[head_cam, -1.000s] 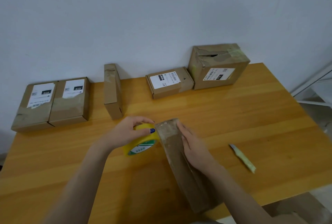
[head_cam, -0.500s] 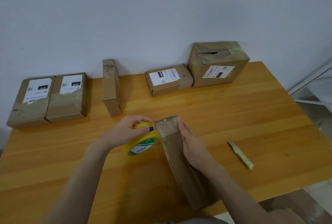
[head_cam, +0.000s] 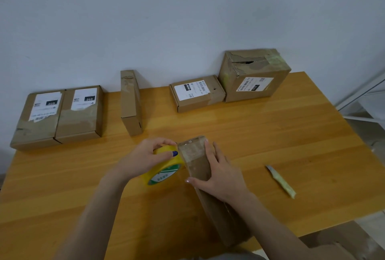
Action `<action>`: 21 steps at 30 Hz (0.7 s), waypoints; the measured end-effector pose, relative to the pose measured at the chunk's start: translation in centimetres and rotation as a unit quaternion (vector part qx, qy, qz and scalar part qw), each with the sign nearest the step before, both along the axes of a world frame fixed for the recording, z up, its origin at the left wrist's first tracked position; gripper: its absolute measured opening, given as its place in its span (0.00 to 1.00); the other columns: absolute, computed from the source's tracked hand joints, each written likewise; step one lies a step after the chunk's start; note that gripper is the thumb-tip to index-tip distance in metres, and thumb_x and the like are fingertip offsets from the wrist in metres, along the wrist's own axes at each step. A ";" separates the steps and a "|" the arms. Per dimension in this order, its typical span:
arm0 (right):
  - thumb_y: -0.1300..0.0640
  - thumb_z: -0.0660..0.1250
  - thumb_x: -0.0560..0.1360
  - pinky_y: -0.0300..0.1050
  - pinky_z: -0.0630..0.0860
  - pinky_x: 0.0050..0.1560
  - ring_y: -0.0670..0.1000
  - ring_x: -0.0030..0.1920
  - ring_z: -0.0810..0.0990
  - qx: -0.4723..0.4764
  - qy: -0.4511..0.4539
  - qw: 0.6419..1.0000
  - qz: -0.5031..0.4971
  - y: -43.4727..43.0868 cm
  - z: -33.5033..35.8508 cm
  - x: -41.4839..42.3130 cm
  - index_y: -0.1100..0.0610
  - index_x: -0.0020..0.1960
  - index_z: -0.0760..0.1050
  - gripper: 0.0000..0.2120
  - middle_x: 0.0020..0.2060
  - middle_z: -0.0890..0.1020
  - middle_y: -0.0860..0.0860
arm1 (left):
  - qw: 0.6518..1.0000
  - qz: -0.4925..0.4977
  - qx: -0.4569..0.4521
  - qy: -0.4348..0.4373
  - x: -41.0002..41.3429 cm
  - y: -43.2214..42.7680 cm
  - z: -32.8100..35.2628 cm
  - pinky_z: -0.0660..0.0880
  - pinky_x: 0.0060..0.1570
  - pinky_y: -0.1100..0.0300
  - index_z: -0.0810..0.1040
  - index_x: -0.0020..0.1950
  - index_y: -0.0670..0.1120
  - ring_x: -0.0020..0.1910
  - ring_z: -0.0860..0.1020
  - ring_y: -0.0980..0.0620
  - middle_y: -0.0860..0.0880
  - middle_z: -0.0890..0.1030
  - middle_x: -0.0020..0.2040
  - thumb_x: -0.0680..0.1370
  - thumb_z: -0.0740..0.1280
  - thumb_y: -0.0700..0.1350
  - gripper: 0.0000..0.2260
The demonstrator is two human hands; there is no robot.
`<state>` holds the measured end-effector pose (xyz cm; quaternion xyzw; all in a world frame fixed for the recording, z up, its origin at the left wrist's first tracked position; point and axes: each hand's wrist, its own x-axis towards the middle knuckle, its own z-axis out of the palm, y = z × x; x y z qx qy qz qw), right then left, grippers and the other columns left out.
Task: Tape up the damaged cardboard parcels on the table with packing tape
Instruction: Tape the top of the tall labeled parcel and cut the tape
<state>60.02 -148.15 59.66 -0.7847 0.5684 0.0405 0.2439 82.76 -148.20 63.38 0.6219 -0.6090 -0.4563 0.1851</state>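
Note:
A long narrow cardboard parcel (head_cam: pixel 195 160) stands on its edge in the middle of the wooden table (head_cam: pixel 270 138), running toward me. Clear tape covers its far end. My right hand (head_cam: pixel 220 174) lies over the parcel's top edge, fingers along the right side and thumb on the left face. My left hand (head_cam: pixel 145 157) grips a yellow roll of packing tape (head_cam: pixel 164 173) pressed against the parcel's left face near the far end.
Along the wall stand two flat labelled boxes (head_cam: pixel 58 116) at the left, a thin upright box (head_cam: pixel 131 103), a small labelled box (head_cam: pixel 195 93) and a torn cube box (head_cam: pixel 254 74). A yellow-handled cutter (head_cam: pixel 281 181) lies at the right. Another carton (head_cam: pixel 341 241) sits below the table's near edge.
My right hand has slid back toward me along the parcel's top, with the thumb now on the left face. The left hand and the roll stay at the far end.

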 end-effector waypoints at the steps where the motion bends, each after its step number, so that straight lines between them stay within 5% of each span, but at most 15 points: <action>1: 0.24 0.58 0.67 0.54 0.73 0.62 0.57 0.74 0.61 -0.003 -0.008 1.000 -0.010 0.2 -0.1 0.2 0.43 0.74 0.26 0.54 0.78 0.44 0.50 | 1.000 0.002 -0.002 -0.006 -0.1 0.1 0.2 0.75 0.55 0.54 0.77 0.58 0.56 0.58 0.77 0.51 0.51 0.80 0.57 0.78 0.66 0.48 0.10; 5: 0.29 0.63 0.68 0.53 0.76 0.57 0.57 0.69 0.67 -0.029 -0.050 0.998 -0.024 0.7 -0.3 0.7 0.40 0.66 0.17 0.55 0.77 0.54 0.50 | 0.999 0.034 -0.013 0.017 -0.7 0.1 1.5 0.79 0.45 0.53 0.78 0.54 0.56 0.44 0.82 0.53 0.48 0.84 0.48 0.78 0.66 0.45 0.07; 12: 0.30 0.65 0.67 0.50 0.75 0.55 0.54 0.63 0.70 -0.017 -0.046 0.998 -0.041 0.4 -0.4 0.6 0.44 0.75 0.27 0.56 0.69 0.65 0.50 | 0.999 0.025 -0.027 0.001 -1.5 -0.2 2.6 0.79 0.38 0.55 0.77 0.52 0.59 0.39 0.82 0.56 0.53 0.83 0.42 0.77 0.67 0.46 0.07; 15: 0.30 0.65 0.67 0.52 0.75 0.56 0.55 0.65 0.69 0.009 -0.042 0.998 -0.048 0.0 -0.4 0.5 0.44 0.75 0.28 0.55 0.70 0.65 0.51 | 1.000 0.020 -0.006 -0.018 -1.0 0.3 1.8 0.78 0.38 0.58 0.78 0.55 0.56 0.39 0.81 0.57 0.53 0.83 0.43 0.78 0.66 0.47 0.07; 21: 0.31 0.62 0.69 0.54 0.72 0.60 0.59 0.70 0.63 0.011 -0.014 0.999 -0.035 0.1 -0.2 1.0 0.44 0.75 0.29 0.52 0.75 0.56 0.54 | 0.999 0.027 0.013 -0.020 -0.6 0.7 0.9 0.78 0.46 0.44 0.77 0.56 0.58 0.44 0.81 0.48 0.45 0.83 0.49 0.76 0.67 0.52 0.09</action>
